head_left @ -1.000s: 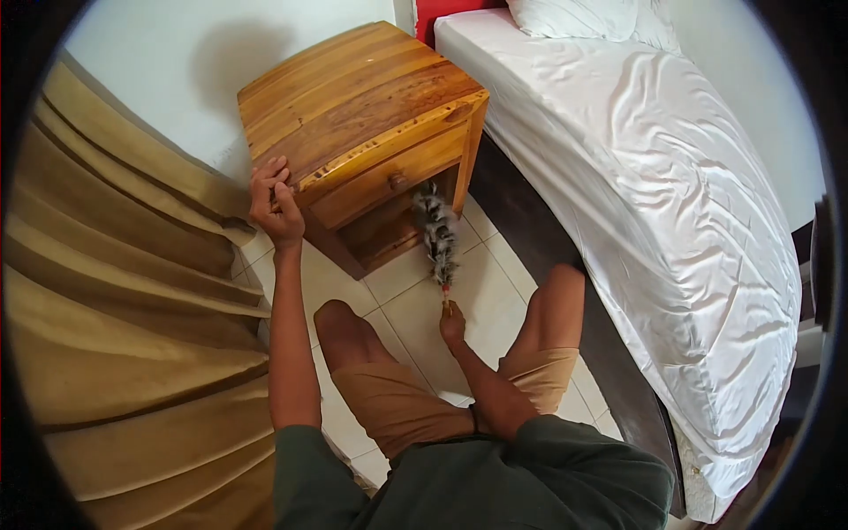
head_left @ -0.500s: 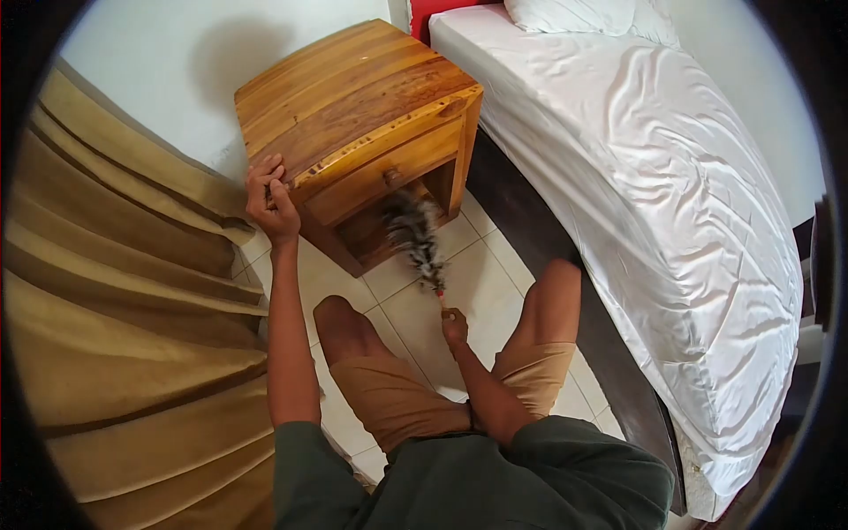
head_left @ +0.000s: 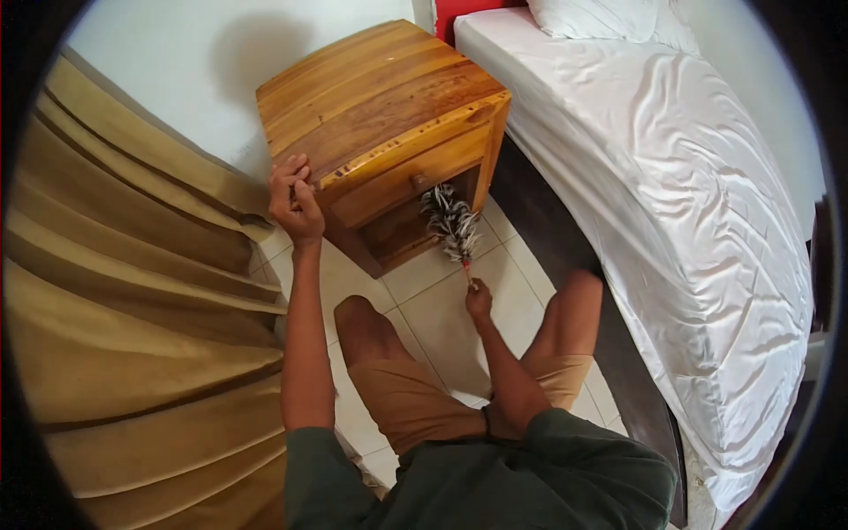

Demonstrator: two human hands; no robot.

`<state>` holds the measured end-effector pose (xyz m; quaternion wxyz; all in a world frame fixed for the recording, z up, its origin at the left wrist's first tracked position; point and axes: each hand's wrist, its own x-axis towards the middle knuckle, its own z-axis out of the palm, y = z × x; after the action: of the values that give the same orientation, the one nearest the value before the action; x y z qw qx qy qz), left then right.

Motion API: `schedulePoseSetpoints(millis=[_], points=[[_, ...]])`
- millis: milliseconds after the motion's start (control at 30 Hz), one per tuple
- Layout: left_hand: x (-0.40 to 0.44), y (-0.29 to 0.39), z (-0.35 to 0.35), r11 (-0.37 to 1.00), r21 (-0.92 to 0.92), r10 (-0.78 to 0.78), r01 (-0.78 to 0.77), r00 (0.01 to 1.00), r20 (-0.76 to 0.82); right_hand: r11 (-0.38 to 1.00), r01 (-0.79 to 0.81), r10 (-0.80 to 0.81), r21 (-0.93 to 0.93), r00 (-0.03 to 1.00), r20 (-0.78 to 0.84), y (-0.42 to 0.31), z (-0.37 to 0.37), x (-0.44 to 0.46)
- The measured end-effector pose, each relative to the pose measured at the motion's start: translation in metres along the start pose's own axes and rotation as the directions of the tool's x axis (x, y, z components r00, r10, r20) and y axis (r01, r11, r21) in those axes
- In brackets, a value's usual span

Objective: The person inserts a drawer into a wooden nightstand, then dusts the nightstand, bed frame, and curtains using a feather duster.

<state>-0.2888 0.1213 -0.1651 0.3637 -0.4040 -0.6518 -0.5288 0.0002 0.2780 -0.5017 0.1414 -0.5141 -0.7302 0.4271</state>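
Note:
My right hand (head_left: 479,300) is closed around the handle of a feather duster (head_left: 452,221) with black-and-white feathers. The feathered head points away from me and reaches into the open lower compartment of a wooden nightstand (head_left: 380,102), below its drawer knob (head_left: 419,182). How far in the feather tips go is hard to see. At the nightstand's near left corner, my left hand (head_left: 296,201) holds on with bent fingers. Part of its grip is hidden behind the knuckles.
A bed with a rumpled white sheet (head_left: 636,177) and a dark base (head_left: 552,216) stands along the right. Brown curtains (head_left: 150,291) hang close on the left. Light floor tiles (head_left: 433,309) lie between my knees, and a white wall (head_left: 177,62) is behind the nightstand.
The feather duster has moved forward, deeper toward the compartment, and its feathers are less blurred. My left hand stays at the nightstand's corner. The whole view has shifted slightly.

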Motion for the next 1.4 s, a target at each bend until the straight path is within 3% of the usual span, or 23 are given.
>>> schedulePoseSetpoints(millis=[67,333,433,533,600,667,767,833,900,967,1033,1133,1233,1333,1400], points=[[0.003,0.0,0.001,1.0,0.01,0.013,-0.013,1.0,-0.004,0.996,-0.078,0.077,0.035,0.996,0.041,-0.011,0.005,0.031],[0.002,-0.001,0.003,1.0,0.021,-0.001,0.001,1.0,-0.019,0.995,0.064,-0.048,-0.079,0.979,0.196,-0.09,0.07,0.077],[0.001,-0.003,0.003,1.0,0.019,-0.005,0.006,1.0,-0.018,0.904,0.414,-0.342,-0.109,0.851,0.398,-0.097,0.095,0.09],[-0.001,-0.008,0.004,1.0,-0.008,-0.017,0.017,0.999,-0.033,0.85,0.517,-0.398,-0.102,0.757,0.519,-0.07,0.162,0.113],[-0.002,-0.007,0.004,1.0,0.001,-0.02,0.02,0.999,-0.034,0.848,0.522,-0.408,-0.091,0.752,0.518,-0.075,0.17,0.099],[-0.001,-0.008,0.005,1.0,0.002,-0.012,0.013,0.999,-0.04,0.901,0.42,-0.289,-0.112,0.771,0.567,-0.107,0.135,0.069],[-0.001,-0.008,0.005,1.0,0.003,-0.001,0.001,0.999,-0.036,0.906,0.403,-0.242,-0.128,0.742,0.625,-0.12,0.091,0.027],[0.001,-0.005,0.004,1.0,0.016,0.012,-0.011,0.999,-0.031,0.845,0.518,-0.532,0.131,0.792,0.299,-0.038,0.137,0.013],[0.001,-0.006,0.005,1.0,0.024,0.011,-0.01,0.999,-0.037,0.969,0.244,-0.233,0.046,0.825,0.515,-0.041,0.083,-0.034],[0.0,-0.006,0.003,1.0,0.024,0.003,-0.003,1.0,-0.024,0.948,0.297,-0.315,0.11,0.847,0.428,0.009,0.073,-0.068],[0.0,-0.004,0.001,1.0,0.016,-0.011,0.011,1.0,0.006,0.954,0.29,-0.297,0.081,0.863,0.408,0.038,0.057,-0.095],[-0.001,-0.005,0.002,1.0,0.01,-0.005,0.005,1.0,0.003,0.985,0.169,-0.153,0.009,0.866,0.476,0.022,0.047,-0.113],[0.0,-0.003,0.003,1.0,0.026,-0.001,0.001,1.0,-0.025,0.984,0.178,-0.156,0.003,0.858,0.489,-0.008,0.067,-0.105],[0.0,-0.004,0.003,1.0,0.024,0.006,-0.005,1.0,-0.028,0.955,0.29,-0.282,0.06,0.83,0.482,0.024,0.117,-0.041],[0.002,-0.002,0.001,1.0,0.02,0.012,-0.012,1.0,0.001,0.86,0.501,-0.51,0.101,0.827,0.236,0.032,0.121,0.002]])
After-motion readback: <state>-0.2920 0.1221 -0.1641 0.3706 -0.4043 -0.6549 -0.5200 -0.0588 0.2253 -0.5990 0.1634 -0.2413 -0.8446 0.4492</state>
